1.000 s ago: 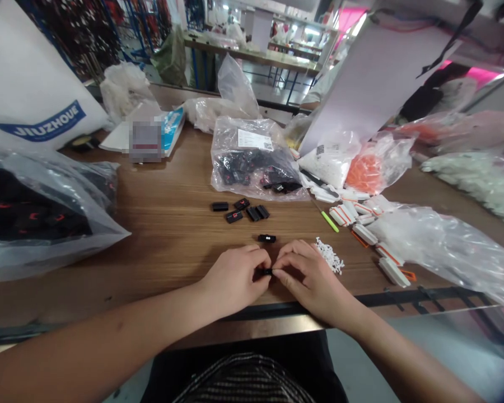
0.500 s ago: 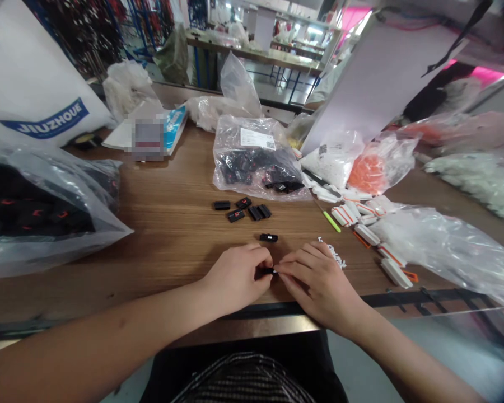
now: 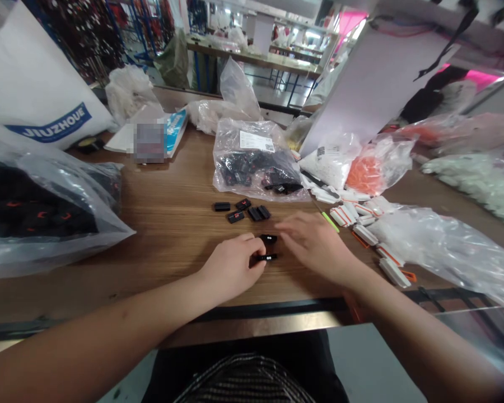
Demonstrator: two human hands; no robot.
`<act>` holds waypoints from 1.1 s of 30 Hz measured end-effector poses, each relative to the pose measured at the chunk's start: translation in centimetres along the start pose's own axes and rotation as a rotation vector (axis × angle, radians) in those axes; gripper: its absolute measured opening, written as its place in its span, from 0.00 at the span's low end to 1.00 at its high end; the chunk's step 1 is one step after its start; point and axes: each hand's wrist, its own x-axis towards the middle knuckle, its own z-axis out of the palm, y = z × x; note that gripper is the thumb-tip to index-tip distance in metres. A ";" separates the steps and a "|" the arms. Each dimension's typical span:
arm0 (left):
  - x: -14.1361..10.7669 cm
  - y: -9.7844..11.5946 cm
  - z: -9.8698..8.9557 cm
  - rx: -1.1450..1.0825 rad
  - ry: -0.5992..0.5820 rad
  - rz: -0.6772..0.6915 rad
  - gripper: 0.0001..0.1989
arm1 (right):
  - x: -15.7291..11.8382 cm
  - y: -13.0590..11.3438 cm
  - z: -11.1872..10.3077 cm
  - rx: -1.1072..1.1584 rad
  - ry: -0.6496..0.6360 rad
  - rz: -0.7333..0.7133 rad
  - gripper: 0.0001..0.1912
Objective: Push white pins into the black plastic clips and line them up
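Observation:
Between thumb and fingers, my left hand (image 3: 237,266) pinches a small black plastic block (image 3: 269,257) with two white spots on its end. Just beyond it lies a similar black block (image 3: 270,239), also showing two white spots. My right hand (image 3: 315,243) hovers to the right of that block, its fingers stretched out and slightly blurred; nothing shows in them. Farther up the table are several loose black blocks (image 3: 236,216), some with red marks. The small white pieces seen earlier are hidden behind my right hand.
A clear bag of black parts (image 3: 256,159) stands behind the blocks; a larger one (image 3: 46,207) is at left. To the right lie a green-handled tool (image 3: 331,221), white-and-orange pieces (image 3: 392,271), and bags of white (image 3: 330,159) and orange parts (image 3: 367,170).
My right hand has come away from the held block and moved up and right, over the white pieces. My left hand has shifted slightly forward, still gripping the block, whose white spots now show.

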 end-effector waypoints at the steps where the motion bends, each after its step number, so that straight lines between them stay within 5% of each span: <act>1: 0.0 -0.1 0.0 0.007 0.007 0.000 0.02 | 1.1 0.7 0.1 -0.023 -0.015 -0.002 0.15; 6: 0.2 -0.6 0.1 0.001 0.022 -0.013 0.03 | 6.4 2.7 1.4 0.054 -0.169 -0.106 0.32; 11: 0.3 -0.7 -0.2 0.002 0.049 -0.011 0.05 | 7.7 3.0 2.0 0.057 -0.219 -0.110 0.33; 19: -1.2 1.2 -0.9 -0.129 0.169 0.117 0.07 | -0.8 -0.3 -1.2 0.222 0.085 0.145 0.36; 24: -1.9 1.7 0.3 -0.308 0.032 0.059 0.17 | -6.0 -4.7 0.7 0.068 0.235 0.037 0.35; 27: -1.9 1.5 0.9 -0.343 -0.039 0.061 0.11 | -6.9 -6.3 2.4 0.013 0.316 -0.005 0.34; 30: -1.8 1.2 1.0 -0.285 -0.048 0.089 0.04 | -7.2 -6.1 2.7 0.045 0.311 0.023 0.31; 33: -1.7 0.9 0.8 -0.126 -0.075 0.140 0.08 | -8.1 -3.4 1.1 0.135 0.237 0.124 0.24</act>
